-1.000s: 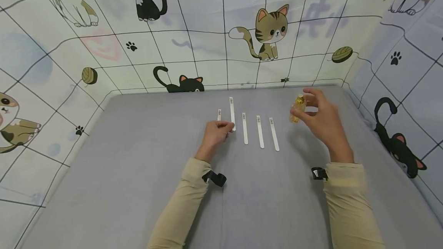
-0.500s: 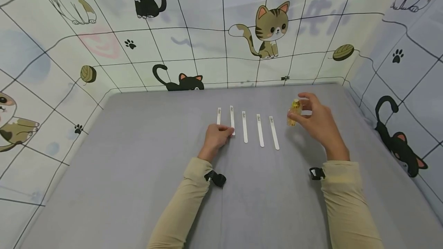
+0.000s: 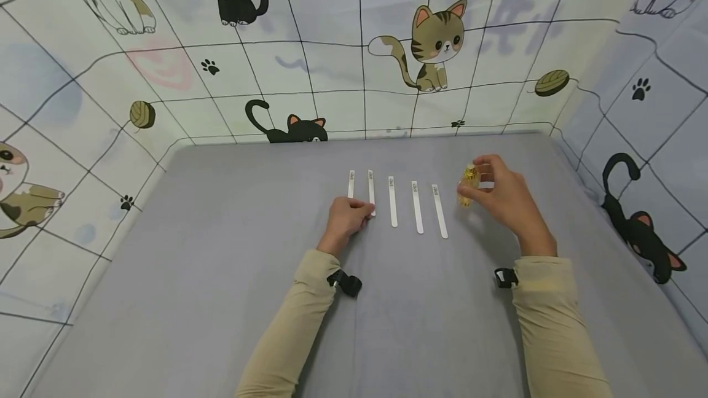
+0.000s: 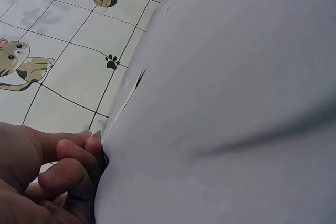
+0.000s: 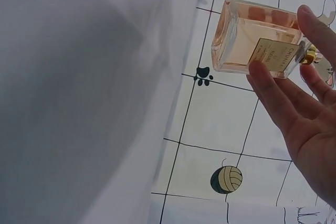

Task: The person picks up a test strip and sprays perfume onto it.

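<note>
In the head view, several narrow white perfume test strips with small dark print at their far ends lie in a row on the grey cloth. My left hand (image 3: 345, 218) pinches the near end of the second strip from the left (image 3: 371, 188). That hand partly covers the leftmost strip (image 3: 351, 183). Right of the row, my right hand (image 3: 511, 204) grips a perfume bottle (image 5: 257, 35) between thumb and fingers, above the cloth. The bottle is clear glass with amber liquid, a pale label and a gold neck. Its base points away from the palm in the right wrist view.
Three more strips, the middle one (image 3: 393, 201) among them, lie between the hands. The grey cloth (image 3: 193, 275) covers the table. Walls of white cloth printed with cats (image 3: 437, 45) and grid lines stand at the back and both sides.
My left hand has drawn the second strip slightly toward me, beside the leftmost one. My right hand has brought the perfume bottle a little left and lower.
</note>
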A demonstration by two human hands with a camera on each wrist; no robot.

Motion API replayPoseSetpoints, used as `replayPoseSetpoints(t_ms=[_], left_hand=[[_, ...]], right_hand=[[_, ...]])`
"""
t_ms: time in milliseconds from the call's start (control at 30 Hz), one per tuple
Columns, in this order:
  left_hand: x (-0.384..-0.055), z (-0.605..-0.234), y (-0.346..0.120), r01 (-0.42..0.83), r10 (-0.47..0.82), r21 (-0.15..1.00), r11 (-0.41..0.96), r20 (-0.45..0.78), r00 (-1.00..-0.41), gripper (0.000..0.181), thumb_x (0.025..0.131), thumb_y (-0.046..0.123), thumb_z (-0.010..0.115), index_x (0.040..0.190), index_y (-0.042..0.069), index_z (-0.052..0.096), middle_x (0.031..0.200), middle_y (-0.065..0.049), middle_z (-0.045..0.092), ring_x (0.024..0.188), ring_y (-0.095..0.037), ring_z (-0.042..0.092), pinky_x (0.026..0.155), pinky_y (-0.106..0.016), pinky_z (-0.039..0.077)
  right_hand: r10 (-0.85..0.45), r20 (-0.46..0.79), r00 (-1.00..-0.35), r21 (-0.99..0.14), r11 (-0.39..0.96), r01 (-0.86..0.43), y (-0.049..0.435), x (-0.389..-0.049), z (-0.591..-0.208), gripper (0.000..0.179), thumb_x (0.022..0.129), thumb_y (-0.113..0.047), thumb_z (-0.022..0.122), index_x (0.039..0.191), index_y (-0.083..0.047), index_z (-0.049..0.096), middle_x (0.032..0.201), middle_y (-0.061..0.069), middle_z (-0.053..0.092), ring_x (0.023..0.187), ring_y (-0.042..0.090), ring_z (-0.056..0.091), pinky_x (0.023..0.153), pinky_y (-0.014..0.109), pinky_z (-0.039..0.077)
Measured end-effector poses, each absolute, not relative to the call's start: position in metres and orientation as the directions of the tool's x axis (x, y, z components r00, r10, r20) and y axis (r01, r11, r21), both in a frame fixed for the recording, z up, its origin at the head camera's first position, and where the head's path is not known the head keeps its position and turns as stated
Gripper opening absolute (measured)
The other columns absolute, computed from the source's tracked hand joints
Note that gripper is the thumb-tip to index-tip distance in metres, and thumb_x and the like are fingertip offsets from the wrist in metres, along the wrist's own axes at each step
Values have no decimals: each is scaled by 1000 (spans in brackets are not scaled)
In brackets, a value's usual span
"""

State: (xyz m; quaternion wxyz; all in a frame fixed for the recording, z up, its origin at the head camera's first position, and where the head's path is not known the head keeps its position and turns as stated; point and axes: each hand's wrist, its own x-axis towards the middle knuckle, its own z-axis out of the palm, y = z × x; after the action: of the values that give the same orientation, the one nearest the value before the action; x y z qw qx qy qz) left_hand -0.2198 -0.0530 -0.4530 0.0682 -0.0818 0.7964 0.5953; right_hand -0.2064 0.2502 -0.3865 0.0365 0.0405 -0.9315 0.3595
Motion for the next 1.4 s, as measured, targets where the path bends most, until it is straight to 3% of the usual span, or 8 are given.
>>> replayPoseSetpoints(t_ms=[300, 667, 833, 967, 1067, 1200, 1300, 1400], left_hand=[[-222, -456, -50, -214, -55, 941, 264, -207, -977, 16, 93, 8, 72, 93, -7, 76, 60, 1, 61, 47, -5, 49, 46, -18, 36], [-221, -454, -54, -207, -62, 927, 312, -198, -978, 18, 95, 14, 71, 90, -3, 76, 62, 2, 62, 50, -7, 52, 49, -20, 38], [-221, -449, -54, -193, -60, 920, 341, -184, -981, 18, 95, 15, 71, 92, -3, 76, 63, 0, 62, 50, -8, 52, 50, -21, 39], [-217, -437, -49, -120, -26, 896, 428, -120, -992, 19, 94, 15, 72, 95, -3, 77, 72, -8, 71, 53, -7, 55, 51, -20, 42], [-211, -425, -42, -13, 26, 846, 533, -31, -999, 19, 93, 16, 73, 95, -2, 78, 80, -12, 76, 57, -7, 58, 54, -20, 45], [-204, -415, -31, 91, 91, 724, 684, 40, -995, 18, 92, 20, 74, 90, 3, 80, 75, -5, 74, 59, -10, 57, 55, -23, 44], [-200, -412, -23, 105, 118, 619, 778, 20, -993, 22, 93, 26, 73, 78, 10, 79, 65, 2, 66, 56, -10, 53, 52, -25, 42], [-199, -412, -15, 87, 120, 505, 859, -34, -992, 39, 93, 33, 73, 61, 13, 67, 56, 5, 54, 52, -10, 48, 46, -27, 39]], right_hand=[[-67, 79, -995, -669, 736, -102, 250, -204, -386, 68, 92, -34, 77, 142, -3, 43, 143, 29, 54, 128, 46, 56, 92, 59, 52], [-60, 49, -997, -660, 747, -77, 252, -207, -388, 67, 93, -30, 77, 142, -2, 42, 146, 29, 52, 130, 46, 54, 93, 60, 53], [-74, 45, -996, -667, 740, -85, 254, -209, -390, 65, 93, -27, 78, 141, 0, 42, 145, 30, 52, 130, 48, 54, 94, 61, 52], [-79, 32, -996, -669, 739, -80, 256, -210, -391, 64, 93, -24, 77, 140, 0, 42, 145, 31, 51, 132, 49, 53, 96, 62, 51], [-84, 17, -996, -674, 735, -74, 258, -211, -391, 63, 94, -23, 77, 140, 1, 42, 145, 31, 51, 133, 49, 52, 97, 62, 51], [-95, -9, -995, -683, 727, -63, 260, -212, -392, 64, 94, -24, 76, 141, 0, 40, 147, 31, 49, 135, 50, 50, 98, 62, 50], [-105, -26, -994, -688, 723, -59, 262, -213, -394, 64, 94, -24, 76, 142, 0, 39, 147, 31, 48, 135, 50, 49, 99, 63, 49], [-118, -37, -992, -693, 719, -60, 264, -214, -397, 65, 94, -24, 76, 142, 1, 39, 145, 31, 51, 135, 50, 49, 101, 63, 47]])
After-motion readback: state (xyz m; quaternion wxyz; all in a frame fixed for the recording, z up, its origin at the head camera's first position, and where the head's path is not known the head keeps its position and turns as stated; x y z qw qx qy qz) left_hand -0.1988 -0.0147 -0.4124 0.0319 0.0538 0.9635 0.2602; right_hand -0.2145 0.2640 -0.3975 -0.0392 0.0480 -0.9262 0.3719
